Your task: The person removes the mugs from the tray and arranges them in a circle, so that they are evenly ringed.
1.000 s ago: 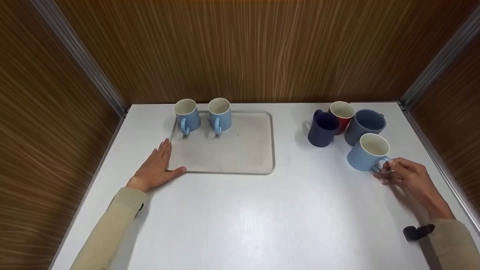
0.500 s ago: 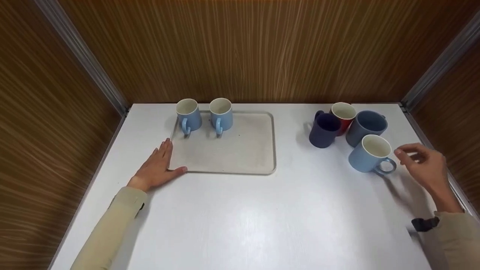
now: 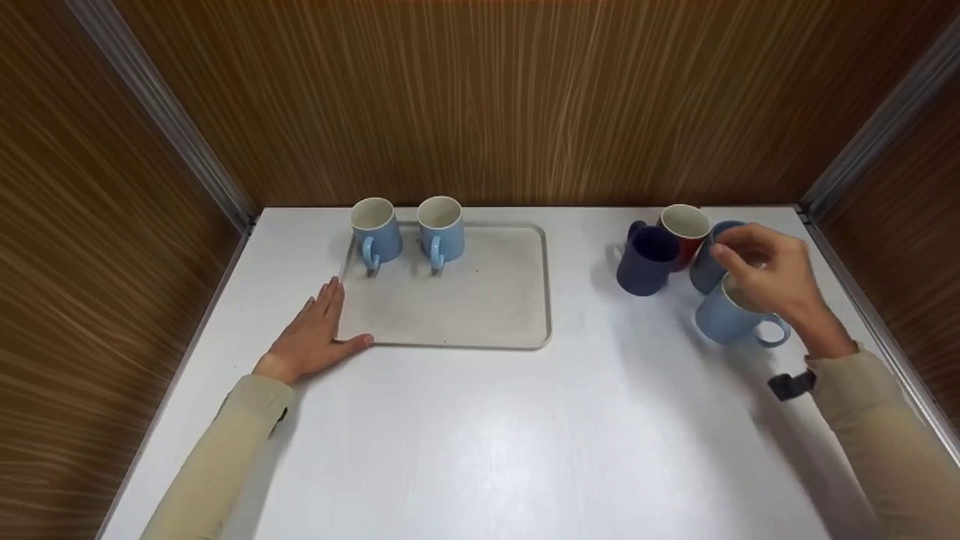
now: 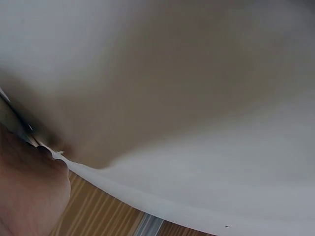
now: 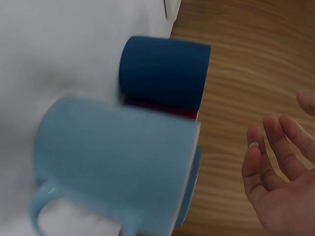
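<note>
My left hand (image 3: 311,330) lies with straight fingers along the left edge of a beige tray (image 3: 495,300), thumb at its near-left corner. My right hand (image 3: 776,274) is above a light blue mug (image 3: 718,319) and a grey-blue mug (image 3: 705,268), covering part of both in the head view. Its fingers are loosely bent and hold nothing. In the right wrist view the hand (image 5: 283,182) is off to the side of the light blue mug (image 5: 115,162), apart from its rim. That mug stands upright, handle pointing right in the head view.
On the tray's back left stand two light blue mugs (image 3: 384,238), handles toward me. A dark navy mug (image 3: 643,268) and a red mug (image 3: 688,253) stand close beside the grey-blue one. Wood-grain panels (image 3: 487,105) enclose the white table (image 3: 480,427) at the back and sides.
My right hand has let go of the light blue mug's handle, drawn away to the right, then come up and left over the mugs. The left hand stays put.
</note>
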A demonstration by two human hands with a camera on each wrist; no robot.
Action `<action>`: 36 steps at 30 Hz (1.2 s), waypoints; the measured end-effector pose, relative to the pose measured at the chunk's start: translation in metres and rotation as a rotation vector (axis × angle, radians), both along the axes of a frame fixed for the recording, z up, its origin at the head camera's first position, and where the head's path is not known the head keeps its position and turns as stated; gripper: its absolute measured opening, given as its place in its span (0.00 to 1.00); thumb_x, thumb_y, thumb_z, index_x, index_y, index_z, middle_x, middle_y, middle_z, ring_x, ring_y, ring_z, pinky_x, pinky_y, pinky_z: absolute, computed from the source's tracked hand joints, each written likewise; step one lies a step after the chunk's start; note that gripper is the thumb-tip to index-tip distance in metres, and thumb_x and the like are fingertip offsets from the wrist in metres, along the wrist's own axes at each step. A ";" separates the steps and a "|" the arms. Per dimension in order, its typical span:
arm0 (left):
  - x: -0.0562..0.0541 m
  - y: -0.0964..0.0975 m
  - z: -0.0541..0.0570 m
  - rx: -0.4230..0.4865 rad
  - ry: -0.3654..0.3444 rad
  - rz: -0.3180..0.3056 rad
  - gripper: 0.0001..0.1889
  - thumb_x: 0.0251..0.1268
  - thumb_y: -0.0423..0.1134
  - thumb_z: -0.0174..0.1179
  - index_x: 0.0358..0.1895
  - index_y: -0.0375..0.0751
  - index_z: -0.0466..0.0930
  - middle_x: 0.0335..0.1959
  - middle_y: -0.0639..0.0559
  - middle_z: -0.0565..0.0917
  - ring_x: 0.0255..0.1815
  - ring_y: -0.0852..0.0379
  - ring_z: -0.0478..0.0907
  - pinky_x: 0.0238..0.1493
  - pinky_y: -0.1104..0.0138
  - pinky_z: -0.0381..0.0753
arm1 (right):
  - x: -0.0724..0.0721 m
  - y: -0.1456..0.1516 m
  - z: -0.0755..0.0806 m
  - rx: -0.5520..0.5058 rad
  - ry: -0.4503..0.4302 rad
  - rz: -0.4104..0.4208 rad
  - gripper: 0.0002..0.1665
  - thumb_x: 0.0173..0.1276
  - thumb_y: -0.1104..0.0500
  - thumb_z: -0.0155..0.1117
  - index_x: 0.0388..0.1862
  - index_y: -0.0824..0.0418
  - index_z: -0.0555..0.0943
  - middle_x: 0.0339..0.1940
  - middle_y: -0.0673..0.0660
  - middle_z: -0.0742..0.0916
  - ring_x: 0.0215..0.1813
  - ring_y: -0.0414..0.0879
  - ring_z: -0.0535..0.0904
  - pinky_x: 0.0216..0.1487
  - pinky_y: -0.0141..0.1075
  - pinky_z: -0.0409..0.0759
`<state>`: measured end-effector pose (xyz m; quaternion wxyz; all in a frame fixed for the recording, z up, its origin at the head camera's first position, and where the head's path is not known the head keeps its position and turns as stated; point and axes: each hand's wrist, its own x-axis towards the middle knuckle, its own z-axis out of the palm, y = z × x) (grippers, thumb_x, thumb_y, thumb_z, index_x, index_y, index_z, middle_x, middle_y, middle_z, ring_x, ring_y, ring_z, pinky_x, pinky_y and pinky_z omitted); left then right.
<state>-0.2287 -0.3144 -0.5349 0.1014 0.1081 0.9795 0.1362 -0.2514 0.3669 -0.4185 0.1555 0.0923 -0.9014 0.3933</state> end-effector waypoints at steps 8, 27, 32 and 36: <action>0.002 -0.001 0.000 0.005 -0.007 0.007 0.66 0.68 0.84 0.44 0.87 0.35 0.30 0.90 0.41 0.32 0.91 0.40 0.33 0.90 0.45 0.38 | -0.025 -0.057 0.014 -0.002 -0.032 0.149 0.16 0.77 0.51 0.71 0.56 0.59 0.87 0.49 0.59 0.91 0.41 0.42 0.86 0.37 0.21 0.82; 0.002 0.000 -0.003 0.004 0.000 0.015 0.65 0.69 0.83 0.45 0.88 0.36 0.31 0.91 0.42 0.33 0.91 0.41 0.34 0.90 0.46 0.39 | -0.078 -0.197 0.014 0.043 -0.182 0.383 0.28 0.78 0.43 0.67 0.62 0.64 0.82 0.62 0.63 0.86 0.61 0.60 0.86 0.62 0.55 0.87; 0.000 0.000 0.001 0.000 -0.007 0.011 0.65 0.69 0.83 0.44 0.88 0.36 0.31 0.91 0.42 0.32 0.91 0.42 0.32 0.90 0.46 0.38 | -0.085 -0.229 0.009 0.034 -0.211 0.411 0.30 0.78 0.41 0.66 0.65 0.63 0.81 0.64 0.63 0.86 0.62 0.58 0.86 0.61 0.52 0.88; -0.001 0.000 0.001 -0.010 -0.010 0.008 0.65 0.68 0.84 0.44 0.88 0.36 0.30 0.90 0.41 0.32 0.91 0.41 0.32 0.90 0.45 0.38 | -0.090 -0.250 0.003 0.020 -0.250 0.407 0.33 0.77 0.39 0.66 0.68 0.61 0.79 0.65 0.61 0.85 0.64 0.57 0.85 0.62 0.52 0.88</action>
